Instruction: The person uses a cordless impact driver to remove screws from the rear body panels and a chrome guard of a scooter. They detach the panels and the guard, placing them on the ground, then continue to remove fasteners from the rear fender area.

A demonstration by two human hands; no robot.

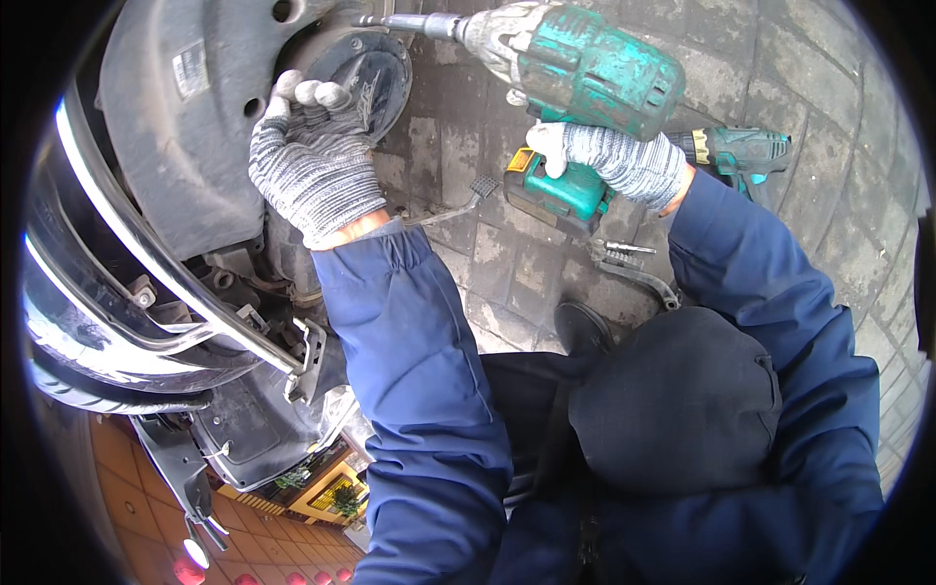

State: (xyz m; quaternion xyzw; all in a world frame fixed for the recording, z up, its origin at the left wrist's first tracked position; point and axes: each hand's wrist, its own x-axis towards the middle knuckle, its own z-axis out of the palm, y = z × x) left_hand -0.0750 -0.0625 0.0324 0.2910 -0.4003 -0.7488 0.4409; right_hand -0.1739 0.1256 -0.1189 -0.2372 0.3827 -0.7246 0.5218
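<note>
My right hand [619, 161], in a grey knitted glove with white fingertips, is wrapped round the handle of a worn green cordless impact wrench [600, 68]. A long socket extension [409, 21] points left from its silver nose, the tip by the upper edge of a round black engine cover [375, 88]. In a matching glove, my left hand [317, 161] is beside that cover with its fingers curled up and close together. Whatever lies inside those fingers, if anything, is hidden. Behind the left hand spreads a large dark plastic panel [195, 117] with round holes.
On the paving bricks [809, 97] lies a second green drill [736, 151], right of my wrist. A metal pedal lever [639, 273] rests on the ground near my shoe [583, 327]. A chrome bar [156, 234] and a tyre [117, 398] are at left.
</note>
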